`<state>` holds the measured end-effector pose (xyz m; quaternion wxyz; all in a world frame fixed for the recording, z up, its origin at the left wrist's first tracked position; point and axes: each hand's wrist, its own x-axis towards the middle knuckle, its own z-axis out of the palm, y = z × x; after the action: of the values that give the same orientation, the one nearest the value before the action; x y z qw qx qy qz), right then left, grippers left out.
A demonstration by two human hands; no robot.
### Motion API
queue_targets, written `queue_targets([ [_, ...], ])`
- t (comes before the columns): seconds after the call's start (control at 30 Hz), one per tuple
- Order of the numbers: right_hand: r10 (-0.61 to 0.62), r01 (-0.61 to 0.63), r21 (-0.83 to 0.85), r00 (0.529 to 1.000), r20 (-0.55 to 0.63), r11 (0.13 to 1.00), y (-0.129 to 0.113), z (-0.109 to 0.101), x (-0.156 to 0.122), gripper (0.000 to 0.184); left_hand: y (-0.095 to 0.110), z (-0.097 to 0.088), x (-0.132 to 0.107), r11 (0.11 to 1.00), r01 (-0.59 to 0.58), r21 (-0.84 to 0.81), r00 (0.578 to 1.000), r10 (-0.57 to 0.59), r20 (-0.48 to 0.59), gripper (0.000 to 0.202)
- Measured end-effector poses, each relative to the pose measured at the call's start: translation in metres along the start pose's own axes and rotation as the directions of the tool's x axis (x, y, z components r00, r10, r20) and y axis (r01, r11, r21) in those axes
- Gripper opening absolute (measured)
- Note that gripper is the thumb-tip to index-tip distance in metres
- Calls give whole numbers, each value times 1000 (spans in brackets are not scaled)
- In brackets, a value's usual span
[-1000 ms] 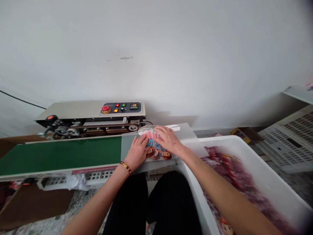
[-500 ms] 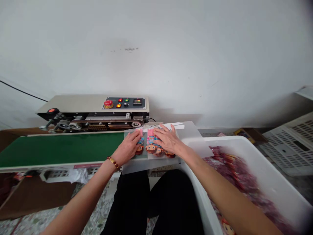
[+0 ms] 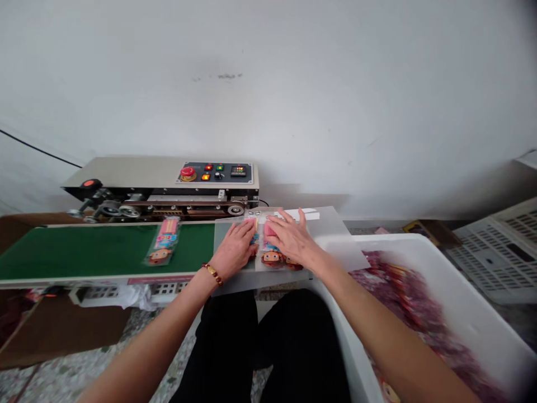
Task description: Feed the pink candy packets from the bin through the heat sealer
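My left hand lies over a clear plastic packet with pink sticks and a cartoon face, mostly hidden beneath its flat fingers. To its right, my right hand has its fingers spread over more of these packets, close together on a translucent sheet. The fingers of both hands press from above rather than wrap round anything. On the green conveyor belt, left of my hands, a single packet lies apart, its pink end toward the band sealing machine.
At the right, a white foam box holds many reddish packets. A white plastic crate stands beyond it. The machine's control panel has a red stop button and lit switches. Below the belt at left is a cardboard box.
A packet now lies on the green belt, to the left of the sheet. My left hand has shifted right, nearer my right hand. My right hand remains over the packets.
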<state>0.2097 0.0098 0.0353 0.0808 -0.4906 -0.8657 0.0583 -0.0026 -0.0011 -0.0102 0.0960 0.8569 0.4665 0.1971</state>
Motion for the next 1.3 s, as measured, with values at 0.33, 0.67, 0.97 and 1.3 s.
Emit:
queue_targets([
  [0.33, -26, 23, 31, 997, 75, 999, -9, 5, 10, 35, -66, -37, -50, 950, 284, 130, 954, -267, -138, 41],
  [0.67, 27, -27, -7, 1000, 13, 1000, -7, 1, 4, 39, -7, -8, 0, 999, 12, -36, 1000, -13, -24, 43],
  [0.97, 1, 2, -34, 997, 80, 999, 2, 1, -12, 39, -89, -37, -51, 995, 100, -7, 994, -99, 49, 50],
  [1.3, -63, 64, 18, 998, -12, 998, -27, 17, 24, 38, -38, -35, -23, 999, 28, 31, 999, -27, -47, 39],
])
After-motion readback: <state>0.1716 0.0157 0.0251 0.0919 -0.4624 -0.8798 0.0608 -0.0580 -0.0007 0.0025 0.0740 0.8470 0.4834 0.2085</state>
